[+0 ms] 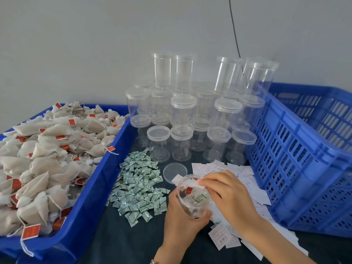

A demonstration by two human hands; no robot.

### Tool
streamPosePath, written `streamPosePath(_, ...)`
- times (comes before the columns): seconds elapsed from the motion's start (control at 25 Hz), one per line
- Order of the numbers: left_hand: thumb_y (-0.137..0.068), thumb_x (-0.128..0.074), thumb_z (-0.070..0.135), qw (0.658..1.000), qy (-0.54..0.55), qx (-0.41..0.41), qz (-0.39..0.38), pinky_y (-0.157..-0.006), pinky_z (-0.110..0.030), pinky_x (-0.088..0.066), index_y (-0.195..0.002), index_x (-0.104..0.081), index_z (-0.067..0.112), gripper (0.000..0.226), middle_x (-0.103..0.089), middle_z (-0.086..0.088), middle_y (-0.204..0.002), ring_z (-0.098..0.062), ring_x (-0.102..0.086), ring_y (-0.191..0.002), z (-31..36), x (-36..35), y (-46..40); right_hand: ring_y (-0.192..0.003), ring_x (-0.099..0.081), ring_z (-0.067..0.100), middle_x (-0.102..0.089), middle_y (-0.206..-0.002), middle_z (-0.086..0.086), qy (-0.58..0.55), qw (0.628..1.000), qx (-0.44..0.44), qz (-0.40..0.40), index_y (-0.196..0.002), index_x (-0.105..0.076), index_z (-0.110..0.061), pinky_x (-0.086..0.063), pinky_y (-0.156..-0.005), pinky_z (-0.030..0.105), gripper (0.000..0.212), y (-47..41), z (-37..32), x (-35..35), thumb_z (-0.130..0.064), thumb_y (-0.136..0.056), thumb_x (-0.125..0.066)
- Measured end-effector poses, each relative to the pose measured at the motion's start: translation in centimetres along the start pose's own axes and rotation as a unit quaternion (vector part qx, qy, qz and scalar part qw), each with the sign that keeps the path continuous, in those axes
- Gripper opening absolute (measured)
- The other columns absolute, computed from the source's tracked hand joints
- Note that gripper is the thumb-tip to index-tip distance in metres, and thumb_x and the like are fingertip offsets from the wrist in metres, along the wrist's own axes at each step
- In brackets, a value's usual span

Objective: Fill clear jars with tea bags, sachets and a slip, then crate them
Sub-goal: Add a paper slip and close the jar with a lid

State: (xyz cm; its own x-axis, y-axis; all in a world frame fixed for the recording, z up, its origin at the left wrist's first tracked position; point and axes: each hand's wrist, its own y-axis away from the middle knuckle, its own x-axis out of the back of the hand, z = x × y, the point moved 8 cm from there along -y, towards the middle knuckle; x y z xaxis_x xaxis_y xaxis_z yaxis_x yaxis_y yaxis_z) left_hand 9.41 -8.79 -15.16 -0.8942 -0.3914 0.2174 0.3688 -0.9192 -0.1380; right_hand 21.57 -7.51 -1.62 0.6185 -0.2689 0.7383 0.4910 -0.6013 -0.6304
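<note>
Blue crate [297, 149] sits on my right w/ its near wall just beside the work spot, so a finished jar only has to go a short way over. Can't see any jars inside it from here.

Blue tray [89, 197] of tea bags [47, 149] on my left, heaped, rim turned toward me for easy reach.

Stock of lidded empty jars [182, 115] stacked at the back betw tray and crate, out of the way but reachable.

Sachets [139, 185] piled loose on the dark tabletop [118, 235] in front of the stack, just left of my hands. Slips [245, 176] scattered to the right, running under my right wrist & up to the crate wall. So all three inputs ring the fill spot.

The open jar [193, 197] is front-centre, tilted w/ mouth toward me so I can see in. Tea bags w/ a red tag and a green sachet are already inside. Left hand [179, 220] wraps it from below/side, fingers curled round the wall, to keep it steady.

Right hand [226, 191] is at the jar mouth, fingertips pinched on a slip [198, 184] lying across the rim. Looks like slip-insert step, prob last fill item.

Its lid [175, 172] lies off, just behind the jar, close for capping.
</note>
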Motion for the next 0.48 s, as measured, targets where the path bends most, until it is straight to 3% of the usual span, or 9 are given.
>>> streamPosePath(0.12, -0.046, -0.088, 0.047, 1.0, 0.02, 0.007, -0.007, -0.078, -0.024, -0.056, -0.112, -0.034, 0.054, 0.085, -0.06, 0.017, -0.113, 0.006, -0.061, -0.1, 0.2, 0.0, 0.1, -0.093, -0.066, 0.017, -0.072, -0.097, -0.004, 0.033, 0.991, 0.061, -0.116, -0.094, -0.076, -0.013, -0.05, -0.078, 0.028, 0.041, -0.1, -0.9, -1.7, 0.009, -0.059, -0.077)
streamPosePath(0.2, -0.048, -0.09, 0.041, 0.999, 0.041, 0.008, -0.011, -0.077, -0.024, -0.057, -0.113, -0.038, 0.05, 0.084, -0.062, 0.02, -0.111, 0.005, -0.063, -0.1, 0.2, 0.0, 0.1, -0.104, -0.062, 0.015, -0.07, -0.106, -0.003, 0.008, 0.988, 0.024, -0.15, -0.101, -0.075, -0.012, -0.045, -0.089, 0.033, 0.041, 0.0, -0.3, -1.9, 0.009, -0.069, -0.061)
streamPosePath(0.28, -0.045, -0.09, 0.044, 0.999, 0.046, 0.015, -0.007, -0.077, -0.025, -0.057, -0.113, -0.038, 0.048, 0.085, -0.062, 0.019, -0.112, 0.005, -0.062, -0.1, 0.2, 0.1, 0.1, -0.101, -0.061, 0.012, -0.07, -0.103, -0.004, -0.031, 0.995, -0.051, -0.074, -0.101, -0.074, -0.012, -0.043, -0.089, 0.026, 0.044, 0.2, 1.3, -0.4, 0.015, -0.073, -0.052)
streamPosePath(0.36, -0.042, -0.089, 0.052, 0.999, 0.038, 0.024, -0.003, -0.08, -0.025, -0.056, -0.113, -0.037, 0.048, 0.089, -0.059, 0.019, -0.115, 0.008, -0.059, -0.103, 0.0, 0.2, 0.2, -0.096, -0.061, 0.008, -0.068, -0.099, -0.009, -0.053, 0.988, -0.144, -0.003, -0.102, -0.073, -0.014, -0.04, -0.085, 0.015, 0.04, 0.4, 3.0, 1.2, 0.015, -0.081, -0.054)
streamPosePath(0.48, -0.041, -0.091, 0.052, 0.999, 0.031, 0.02, -0.015, -0.081, -0.027, -0.057, -0.112, -0.037, 0.052, 0.089, -0.058, 0.019, -0.116, 0.002, -0.06, -0.105, 0.1, 0.2, 0.1, -0.092, -0.06, 0.001, -0.066, -0.096, -0.015, -0.083, 0.964, -0.254, -0.007, -0.102, -0.071, -0.02, -0.041, -0.074, 0.004, 0.029, 0.6, 5.2, 1.7, 0.001, -0.09, -0.055)
